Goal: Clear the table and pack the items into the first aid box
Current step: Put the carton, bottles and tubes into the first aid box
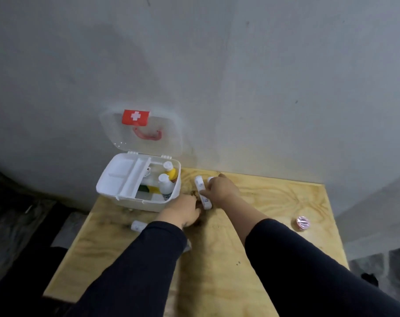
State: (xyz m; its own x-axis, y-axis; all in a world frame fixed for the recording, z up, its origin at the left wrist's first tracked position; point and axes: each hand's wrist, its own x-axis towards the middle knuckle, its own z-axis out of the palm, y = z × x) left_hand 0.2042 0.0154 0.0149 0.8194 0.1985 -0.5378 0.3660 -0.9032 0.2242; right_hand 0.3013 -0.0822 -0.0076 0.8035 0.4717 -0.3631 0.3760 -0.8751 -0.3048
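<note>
sign: white cross on red latch (135, 116) of first aid box lid (148, 133), beyond the left hand (183, 210) | white tube (202, 195) at the right hand (219, 188): blue print, too blurred to read

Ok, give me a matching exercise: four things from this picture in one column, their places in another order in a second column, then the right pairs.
Things:
1. yellow bottle with white cap
2. long white tube
3. small round pink item
4. small white bottle lying on its side

Places:
A. under the left forearm's edge, near the table's left side
B. alone on the table's right side
C. upright inside the open white first aid box
D. at the right hand's fingers

Pairs: 1-C, 2-D, 3-B, 4-A
</note>
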